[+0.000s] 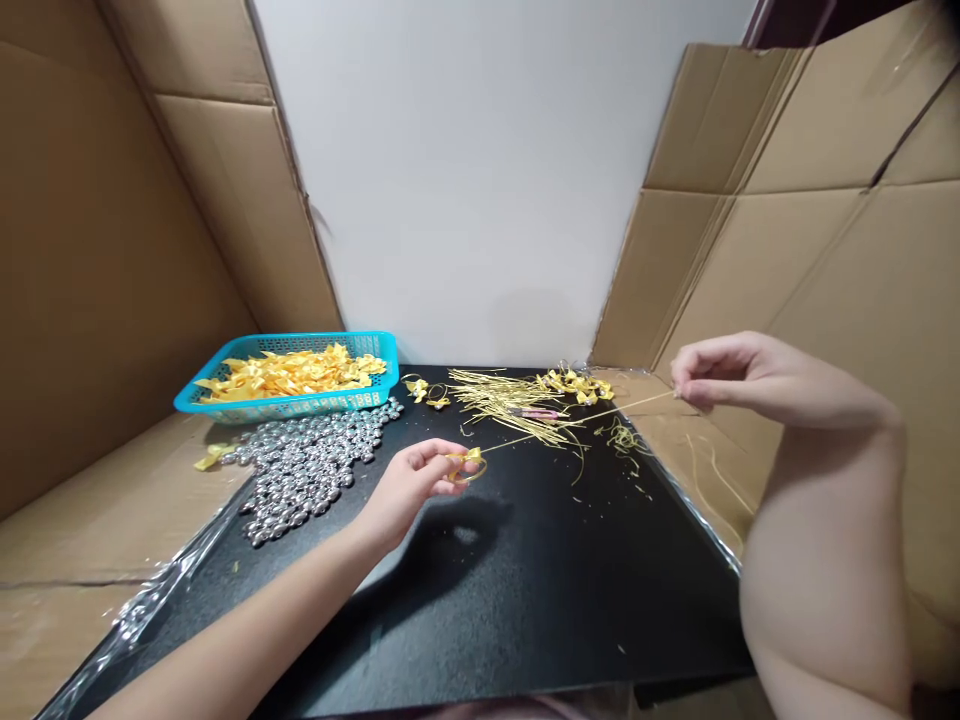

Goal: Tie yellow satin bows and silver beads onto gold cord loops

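Observation:
Over the middle of the black table, my left hand (pixel 427 475) pinches a small yellow ribbon bow (pixel 473 456) with a loop of gold cord hanging from it. From that bow a straight length of gold cord (pixel 630 405) runs up to the right. Its far end is pinched between the thumb and fingers of my right hand (pixel 720 372), raised above the table's right edge. The cord looks taut between the two hands. Beneath it lies a pile of cut gold cords (pixel 495 400), with a pink-handled tool (pixel 538 413) on top.
A turquoise basket (pixel 285 408) of yellow bows stands at the back left, behind many silver beads (pixel 300 470). Bows with cord loops (pixel 576 384) lie at the back right, near cord scraps (pixel 624 436). Cardboard walls (pixel 825 260) rise on both sides of the table (pixel 510 600).

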A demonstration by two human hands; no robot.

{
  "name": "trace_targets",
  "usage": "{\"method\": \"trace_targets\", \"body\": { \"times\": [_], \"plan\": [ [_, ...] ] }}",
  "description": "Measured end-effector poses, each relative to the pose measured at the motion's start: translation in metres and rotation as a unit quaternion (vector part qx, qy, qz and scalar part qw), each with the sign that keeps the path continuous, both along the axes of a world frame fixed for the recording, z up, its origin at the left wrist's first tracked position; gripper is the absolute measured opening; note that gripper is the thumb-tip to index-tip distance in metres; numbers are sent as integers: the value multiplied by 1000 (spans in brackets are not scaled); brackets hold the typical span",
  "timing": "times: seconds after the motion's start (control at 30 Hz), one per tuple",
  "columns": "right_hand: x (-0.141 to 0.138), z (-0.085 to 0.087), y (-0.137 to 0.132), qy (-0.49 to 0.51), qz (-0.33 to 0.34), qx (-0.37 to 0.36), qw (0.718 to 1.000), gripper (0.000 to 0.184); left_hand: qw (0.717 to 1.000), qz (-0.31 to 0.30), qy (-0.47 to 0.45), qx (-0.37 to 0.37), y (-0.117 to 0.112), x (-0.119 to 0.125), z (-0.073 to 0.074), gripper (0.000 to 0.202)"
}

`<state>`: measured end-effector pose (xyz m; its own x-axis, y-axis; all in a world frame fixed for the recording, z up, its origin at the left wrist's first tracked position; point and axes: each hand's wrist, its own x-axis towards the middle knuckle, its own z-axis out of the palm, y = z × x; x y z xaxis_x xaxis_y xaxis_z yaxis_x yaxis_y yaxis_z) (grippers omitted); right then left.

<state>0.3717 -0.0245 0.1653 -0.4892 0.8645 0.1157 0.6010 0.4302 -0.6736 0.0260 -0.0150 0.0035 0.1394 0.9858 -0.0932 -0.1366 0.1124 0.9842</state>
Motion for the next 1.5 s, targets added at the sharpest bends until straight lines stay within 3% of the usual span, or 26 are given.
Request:
{"method": "trace_targets", "body": {
  "times": [0.23,0.37,0.5,0.73,0.93,1.07,1.23,1.5],
  "plan": [
    [-32,-8,7,135,-21,45,990,23,997,29,27,64,-4,3,2,26],
    [-66,-23,18,252,21,77,964,18,994,44,34,90,-4,3,0,26],
    [-88,-35,22,317,56,51,945,16,995,48,30,87,-5,4,0,24],
    [-94,-36,14,424,72,4,903,16,998,20,36,45,-5,4,-3,47],
    [-98,-34,4,456,108,-78,880,18,997,-5,-59,-42,-3,7,-6,38],
    [-93,-31,-1,457,111,-86,878,17,995,3,-80,-51,0,7,-8,40],
    [-99,-31,-6,446,124,-99,881,15,999,-16,-20,-37,-2,6,-10,32],
    [-127,-51,6,424,62,-84,900,16,995,-51,79,35,-12,13,-4,27]
  ]
}}
